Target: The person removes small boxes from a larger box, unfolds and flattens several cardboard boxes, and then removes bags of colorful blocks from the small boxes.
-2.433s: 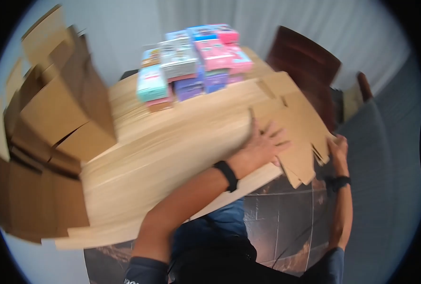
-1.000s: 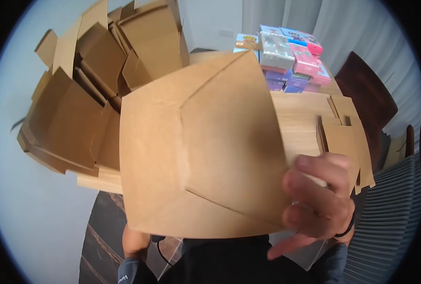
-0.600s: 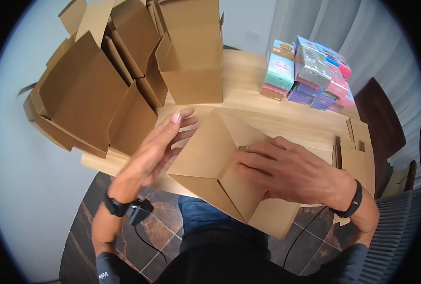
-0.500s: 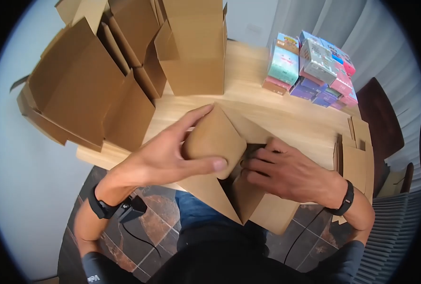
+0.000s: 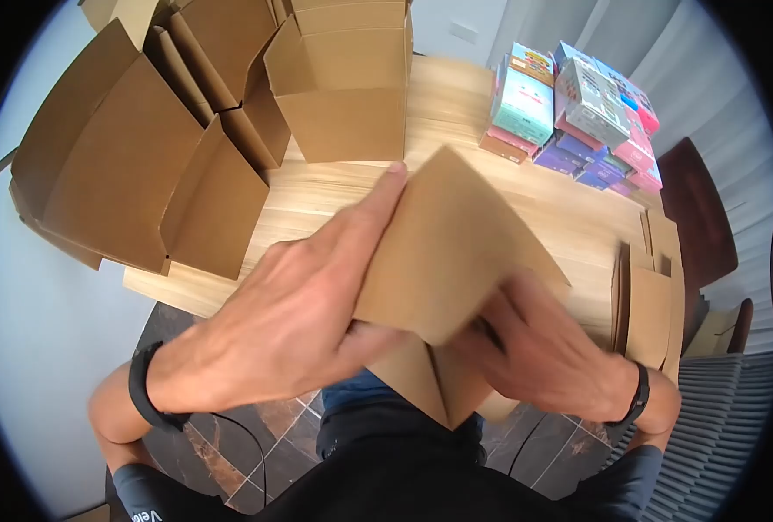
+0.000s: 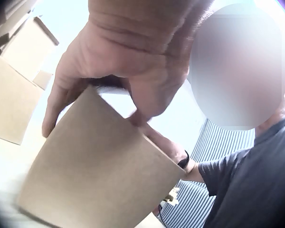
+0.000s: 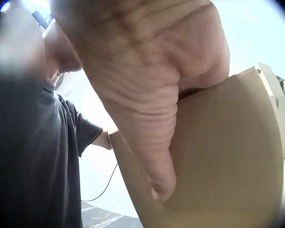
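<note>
A small brown cardboard box (image 5: 456, 235) is held over the front of the table, its folded bottom panels facing up and partly pushed in. My left hand (image 5: 291, 317) grips its left side, index finger stretched along the far edge and thumb at the near fold. In the left wrist view, the fingers and thumb of the left hand (image 6: 128, 52) straddle the edge of the box (image 6: 95, 166). My right hand (image 5: 547, 352) holds the right side, its fingertips tucked under the lifted panel and hidden. The right wrist view has one finger of the right hand (image 7: 142, 76) lying straight against a box wall (image 7: 223, 156).
Several open cardboard boxes (image 5: 343, 126) stand along the left and back of the wooden table (image 5: 447, 104). Stacked colourful small boxes (image 5: 591, 100) sit at the back right. Flattened cardboard (image 5: 652, 304) lies at the right edge, near a dark chair (image 5: 699, 209).
Both hands have moved from the flat cardboard on the right to the box in front. In the last half second the box has turned and a bottom panel has lifted between the hands.
</note>
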A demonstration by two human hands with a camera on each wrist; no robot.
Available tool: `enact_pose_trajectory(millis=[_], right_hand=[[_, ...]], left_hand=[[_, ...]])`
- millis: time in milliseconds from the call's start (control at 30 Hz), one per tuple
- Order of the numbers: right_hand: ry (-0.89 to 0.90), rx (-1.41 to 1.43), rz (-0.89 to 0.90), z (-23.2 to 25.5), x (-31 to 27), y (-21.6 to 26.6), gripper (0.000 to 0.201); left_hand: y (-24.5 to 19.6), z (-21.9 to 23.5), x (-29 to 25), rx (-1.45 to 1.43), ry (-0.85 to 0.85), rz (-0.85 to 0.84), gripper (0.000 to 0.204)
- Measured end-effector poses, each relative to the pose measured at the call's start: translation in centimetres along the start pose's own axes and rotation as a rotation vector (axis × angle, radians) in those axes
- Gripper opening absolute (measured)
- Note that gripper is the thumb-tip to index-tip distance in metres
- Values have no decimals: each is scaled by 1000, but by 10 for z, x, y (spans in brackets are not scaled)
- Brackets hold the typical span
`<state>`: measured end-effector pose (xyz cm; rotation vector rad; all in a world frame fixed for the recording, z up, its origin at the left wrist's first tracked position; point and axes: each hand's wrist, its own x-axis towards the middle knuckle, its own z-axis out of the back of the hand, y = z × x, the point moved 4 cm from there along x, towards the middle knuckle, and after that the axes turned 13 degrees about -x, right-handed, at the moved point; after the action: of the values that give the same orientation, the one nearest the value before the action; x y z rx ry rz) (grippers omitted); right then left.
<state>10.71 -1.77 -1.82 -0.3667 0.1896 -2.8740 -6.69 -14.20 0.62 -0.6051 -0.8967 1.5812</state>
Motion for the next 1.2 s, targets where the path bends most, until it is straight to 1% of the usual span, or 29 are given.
enact_pose_trajectory(millis=[33, 100, 133, 167, 233, 267, 300, 333, 367, 433, 467, 500, 533, 567, 600, 633, 667, 767, 800, 833, 900, 933, 967, 1000, 1033, 1067, 1133, 1167, 1200], right_hand=[[1, -7, 8, 1, -4, 2, 44], [-97, 55, -6, 8, -11, 4, 41], [-162, 29, -20, 13, -10, 4, 35], [-164, 17, -23, 23, -8, 0, 35], [0, 219, 14, 39, -5, -8, 27], [-2, 212, 17, 35, -15, -5, 27], [-353, 92, 18, 39, -34, 2, 23], [-697, -30, 18, 48, -53, 8, 19], [-686, -36, 16, 58, -58, 11, 19], [-233, -40, 166, 66, -56, 23, 16], [-173, -57, 156, 62, -55, 28, 17], [-168, -55, 139, 63, -56, 29, 17], [-183, -92, 90, 66, -55, 27, 19], [-198, -135, 47, 68, -54, 23, 21], [-166, 88, -47, 67, -50, 16, 22], [-167, 81, -54, 72, -46, 14, 22], [-172, 115, -153, 81, -42, 10, 31], [-188, 223, -448, 105, -34, -7, 63], [-195, 145, -465, 106, -32, -15, 76], [-168, 197, -631, 106, -34, -22, 76], [-231, 126, -724, 106, -32, -33, 76], [-147, 144, -763, 108, -33, -35, 73], [-91, 279, -800, 108, -36, -37, 50], [95, 475, -906, 102, -44, -39, 35], [284, 672, -1001, 97, -52, -36, 23], [280, 663, -1011, 98, -58, -29, 23], [-162, 259, -879, 118, -70, -7, 13], [-206, 203, -848, 133, -76, 5, 12], [-316, 214, -928, 143, -84, 19, 16]], left_hand=[[-1, 5, -4, -1, -10, -3, 76], [5, 11, -10, 4, -68, 175, 50], [10, 5, -15, -60, -135, 147, 38], [9, 5, -16, -58, -135, 135, 38], [20, 3, -22, -410, -178, 416, 48], [29, 0, -25, -521, -259, 380, 54], [38, 2, -24, -523, -263, 372, 54], [50, 3, -24, -751, -301, 463, 47], [60, 1, -26, -981, -330, 556, 40], [59, -3, -25, -1028, -292, 456, 44], [53, -6, -27, -1033, -353, 415, 43], [50, -8, -31, -1036, -409, 378, 42], [67, -7, -40, -1023, -275, 303, 41], [72, -5, -45, -1025, -262, 303, 41], [71, -4, -47, -1035, -232, 217, 40], [68, -2, -47, -1043, -202, 130, 39], [44, -5, -39, -974, -325, 91, 38], [30, -2, -36, -955, -340, 67, 38], [29, -2, -37, -956, -333, 62, 38], [28, -2, -40, -941, -301, 45, 39], [31, -2, -46, -926, -242, 25, 41], [31, -1, -50, -795, -194, -98, 43], [23, -1, -48, -664, -149, -225, 45], [15, 1, -43, -538, -7, -257, 55], [3, -12, -29, -583, 72, -417, 63], [-9, -25, -14, -624, 152, -579, 71], [-17, -34, -2, -537, 420, -836, 60], [-28, -37, -1, -539, 435, -852, 60], [-46, -44, -6, -376, 546, -933, 55]])
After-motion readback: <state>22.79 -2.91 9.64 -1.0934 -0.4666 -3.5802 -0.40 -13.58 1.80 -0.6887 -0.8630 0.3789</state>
